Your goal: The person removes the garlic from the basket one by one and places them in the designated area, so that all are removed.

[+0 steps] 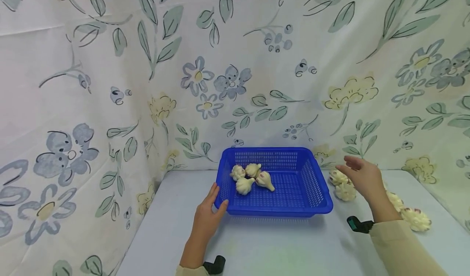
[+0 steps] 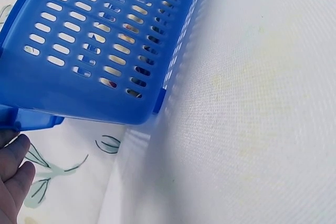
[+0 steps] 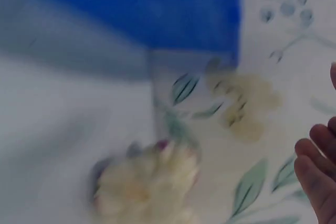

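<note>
A blue plastic basket (image 1: 271, 209) with slotted walls stands on the table, several garlic bulbs (image 1: 264, 179) gathered in its left half. My left hand (image 1: 207, 215) rests against the basket's left rim, fingers fairly straight and thumb near the front corner. In the left wrist view its fingertips (image 2: 21, 174) lie right at the rim. My right hand (image 1: 363, 178) is raised right of the basket with nothing in it, thumb and fingers apart. Garlic bulbs (image 1: 345, 191) lie just below and left of it; the right wrist view shows pale garlic (image 3: 147, 184), blurred.
More garlic bulbs (image 1: 416, 219) lie along the right side of the white table (image 1: 271, 247), partly behind the right forearm. A floral cloth (image 1: 235, 84) hangs behind the table and down its left side. Each wrist carries a small black camera mount (image 1: 360, 225).
</note>
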Demonstrator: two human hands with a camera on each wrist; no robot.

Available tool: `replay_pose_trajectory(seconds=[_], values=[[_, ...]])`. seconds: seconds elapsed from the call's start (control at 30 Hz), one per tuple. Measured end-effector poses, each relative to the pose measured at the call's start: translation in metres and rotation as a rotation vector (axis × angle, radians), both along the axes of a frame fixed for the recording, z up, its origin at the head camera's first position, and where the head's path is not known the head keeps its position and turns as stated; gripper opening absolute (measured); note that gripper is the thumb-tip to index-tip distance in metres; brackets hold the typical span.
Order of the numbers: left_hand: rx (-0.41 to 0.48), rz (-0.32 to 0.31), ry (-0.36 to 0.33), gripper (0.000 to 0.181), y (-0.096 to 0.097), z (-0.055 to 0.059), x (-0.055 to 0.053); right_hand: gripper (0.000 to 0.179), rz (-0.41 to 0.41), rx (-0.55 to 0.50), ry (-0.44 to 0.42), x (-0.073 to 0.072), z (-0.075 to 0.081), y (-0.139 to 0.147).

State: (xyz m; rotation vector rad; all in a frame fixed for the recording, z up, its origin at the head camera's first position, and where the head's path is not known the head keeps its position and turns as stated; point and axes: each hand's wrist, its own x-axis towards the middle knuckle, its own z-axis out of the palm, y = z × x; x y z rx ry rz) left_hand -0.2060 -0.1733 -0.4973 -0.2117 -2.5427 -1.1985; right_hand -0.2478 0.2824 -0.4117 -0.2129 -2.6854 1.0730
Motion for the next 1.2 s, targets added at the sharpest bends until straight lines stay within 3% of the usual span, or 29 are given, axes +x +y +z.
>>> replay_pose_trajectory(seconds=[0.2, 0.4, 0.57, 0.7, 0.8, 1.0, 1.2], values=[[0.002, 0.001, 0.007, 0.063, 0.001, 0.0, -0.001, 0.068, 0.141, -0.018, 0.127, -0.014, 0.032, -0.043], [-0.029, 0.008, 0.007, 0.063, 0.0, 0.0, -0.001, 0.061, 0.288, -0.06, 0.123, -0.033, 0.044, -0.087], [-0.091, 0.018, -0.005, 0.065, 0.0, 0.004, 0.001, 0.056, 0.423, 0.01, 0.063, -0.051, 0.035, -0.121], [-0.148, 0.021, 0.03, 0.064, -0.001, 0.004, 0.002, 0.052, 0.522, 0.052, -0.033, -0.065, 0.025, -0.144], [-0.186, 0.012, 0.079, 0.062, -0.001, 0.004, 0.001, 0.049, 0.564, 0.045, -0.113, -0.074, 0.014, -0.158], [-0.252, -0.003, 0.098, 0.065, 0.0, 0.002, 0.001, 0.048, 0.626, 0.043, -0.227, -0.089, 0.003, -0.178], [-0.24, -0.012, 0.122, 0.059, 0.001, 0.002, 0.002, 0.046, 0.671, 0.098, -0.306, -0.101, -0.005, -0.187]])
